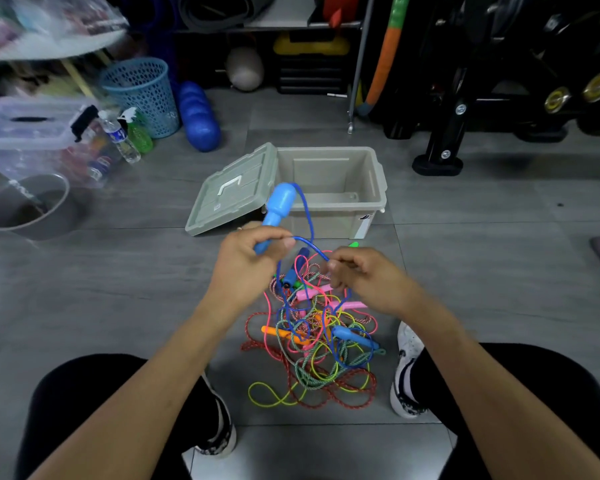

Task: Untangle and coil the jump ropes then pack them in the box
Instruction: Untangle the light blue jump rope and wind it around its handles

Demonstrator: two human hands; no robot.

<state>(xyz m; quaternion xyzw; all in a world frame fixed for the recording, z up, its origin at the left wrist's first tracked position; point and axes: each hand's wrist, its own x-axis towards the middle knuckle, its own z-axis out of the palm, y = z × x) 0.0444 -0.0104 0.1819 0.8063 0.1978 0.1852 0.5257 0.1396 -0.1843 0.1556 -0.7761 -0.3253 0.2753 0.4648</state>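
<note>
The left hand (pixel 248 258) grips a light blue handle (pixel 276 213), fingers curled round its thin end, the bulbous end pointing up. The right hand (pixel 364 277) pinches the blue cord (pixel 307 216) that loops out of that handle's top and runs down to its fingertips. Both hands hover above the tangle of jump ropes (pixel 312 344) on the grey floor (pixel 136 271).

The tangle lies between the person's 2 shoes, the right shoe (pixel 404 368) just beside its right edge. In it show red-speckled, green-speckled, yellow, pink and blue cords, all crossed over each other, none coiled. Handles I can count there: 1 more light blue (pixel 352 336), 1 orange (pixel 279 332), 2 pink (pixel 310 292), 1 dark blue (pixel 293 271) and a green tip near the box; others may be buried.

1 grey box (pixel 371 188) stands open on the floor just beyond the tangle, its inside bare. Its 1 lid (pixel 229 199) leans against the box's left side, white handle facing up.

Open floor stretches to the left and right of the box. Further left stand 1 clear storage bin (pixel 28 133), 1 blue basket (pixel 142 95) and 2 spray bottles (pixel 122 136).
</note>
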